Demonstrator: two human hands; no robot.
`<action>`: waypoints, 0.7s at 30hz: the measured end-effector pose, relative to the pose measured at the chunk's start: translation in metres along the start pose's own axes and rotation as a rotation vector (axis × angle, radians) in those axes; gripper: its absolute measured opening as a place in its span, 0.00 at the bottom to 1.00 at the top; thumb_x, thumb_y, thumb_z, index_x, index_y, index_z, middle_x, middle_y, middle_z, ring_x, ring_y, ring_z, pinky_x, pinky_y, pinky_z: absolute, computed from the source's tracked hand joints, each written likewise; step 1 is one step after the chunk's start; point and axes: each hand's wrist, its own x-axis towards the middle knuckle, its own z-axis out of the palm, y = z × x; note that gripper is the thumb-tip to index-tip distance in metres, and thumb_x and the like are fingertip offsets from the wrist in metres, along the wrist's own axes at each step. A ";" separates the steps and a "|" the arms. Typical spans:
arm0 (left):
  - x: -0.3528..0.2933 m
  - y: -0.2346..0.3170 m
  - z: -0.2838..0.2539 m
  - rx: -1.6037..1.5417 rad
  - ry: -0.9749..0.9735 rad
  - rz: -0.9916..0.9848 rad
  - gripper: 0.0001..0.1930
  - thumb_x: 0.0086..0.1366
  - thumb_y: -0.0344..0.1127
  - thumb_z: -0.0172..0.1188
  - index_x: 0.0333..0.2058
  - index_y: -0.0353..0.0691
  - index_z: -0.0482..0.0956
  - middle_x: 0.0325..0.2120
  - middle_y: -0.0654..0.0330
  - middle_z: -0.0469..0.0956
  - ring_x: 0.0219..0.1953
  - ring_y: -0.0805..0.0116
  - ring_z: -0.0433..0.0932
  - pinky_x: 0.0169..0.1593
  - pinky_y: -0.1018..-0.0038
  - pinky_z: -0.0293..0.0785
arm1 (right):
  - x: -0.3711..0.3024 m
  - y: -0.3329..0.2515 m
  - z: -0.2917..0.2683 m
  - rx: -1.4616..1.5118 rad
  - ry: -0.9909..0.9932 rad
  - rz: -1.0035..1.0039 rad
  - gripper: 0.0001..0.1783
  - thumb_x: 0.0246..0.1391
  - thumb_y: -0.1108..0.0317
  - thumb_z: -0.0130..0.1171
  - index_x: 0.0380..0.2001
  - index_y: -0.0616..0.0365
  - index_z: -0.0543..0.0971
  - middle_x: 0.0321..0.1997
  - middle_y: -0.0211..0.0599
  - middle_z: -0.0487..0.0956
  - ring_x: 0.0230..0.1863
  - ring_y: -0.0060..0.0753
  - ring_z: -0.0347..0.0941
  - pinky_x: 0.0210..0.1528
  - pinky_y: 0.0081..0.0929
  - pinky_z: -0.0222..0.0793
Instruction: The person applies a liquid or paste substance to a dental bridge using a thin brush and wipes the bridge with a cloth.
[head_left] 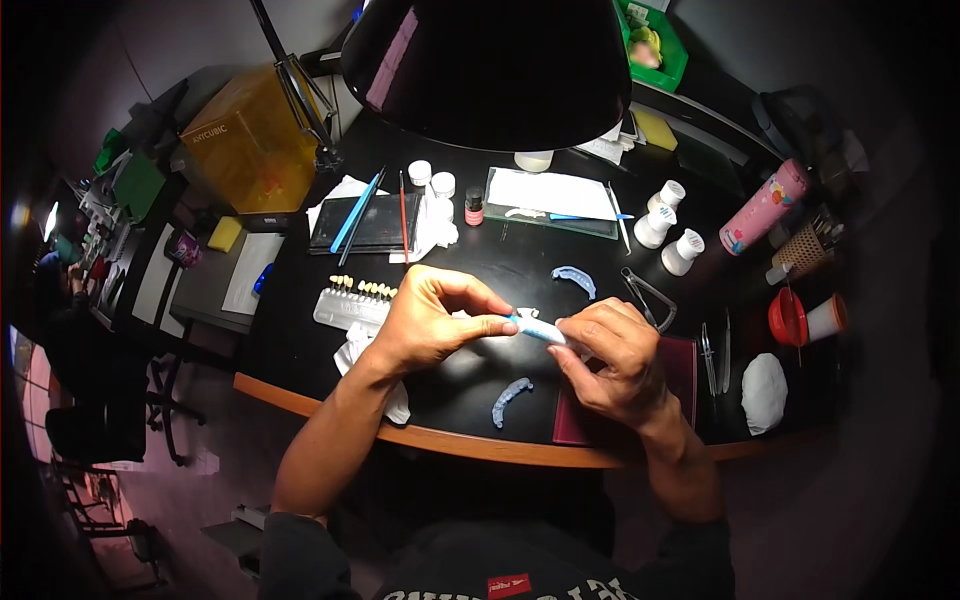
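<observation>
Over the middle of the black desk, my left hand pinches one end of a small white-and-light-blue piece between thumb and fingers. The fingers of my right hand grip its other end. The piece is too small to name exactly, and fingertips cover part of it. A tiny off-white bit shows just above it. Beyond my hands lies a blue arch-shaped dental piece. Nearer to me is a second blue arch. A tooth shade guide lies beside my left hand, with crumpled white tissue next to it.
A black lamp shade hangs over the far side. A caliper, a maroon mat, tweezers and a white lump lie right. White bottles, a pink flask and a small dark bottle stand behind.
</observation>
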 end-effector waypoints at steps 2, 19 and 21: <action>0.001 -0.004 0.000 0.035 -0.044 0.230 0.08 0.56 0.19 0.76 0.35 0.36 0.91 0.33 0.52 0.89 0.37 0.67 0.89 0.45 0.74 0.85 | 0.003 -0.005 -0.005 0.034 -0.081 0.045 0.08 0.59 0.70 0.68 0.39 0.61 0.85 0.30 0.38 0.83 0.31 0.43 0.80 0.39 0.38 0.73; -0.037 0.051 0.011 0.751 0.286 0.402 0.05 0.56 0.28 0.76 0.29 0.37 0.87 0.27 0.60 0.83 0.17 0.75 0.76 0.24 0.76 0.71 | 0.003 0.023 -0.031 -0.236 0.171 0.521 0.07 0.54 0.73 0.68 0.37 0.62 0.83 0.33 0.46 0.84 0.36 0.51 0.80 0.41 0.44 0.74; -0.058 0.057 0.022 0.855 0.200 0.163 0.09 0.57 0.35 0.76 0.30 0.38 0.87 0.27 0.60 0.82 0.19 0.69 0.79 0.26 0.71 0.74 | -0.005 0.032 -0.035 -0.276 0.160 0.542 0.08 0.53 0.74 0.68 0.37 0.63 0.83 0.32 0.47 0.83 0.36 0.52 0.80 0.42 0.47 0.73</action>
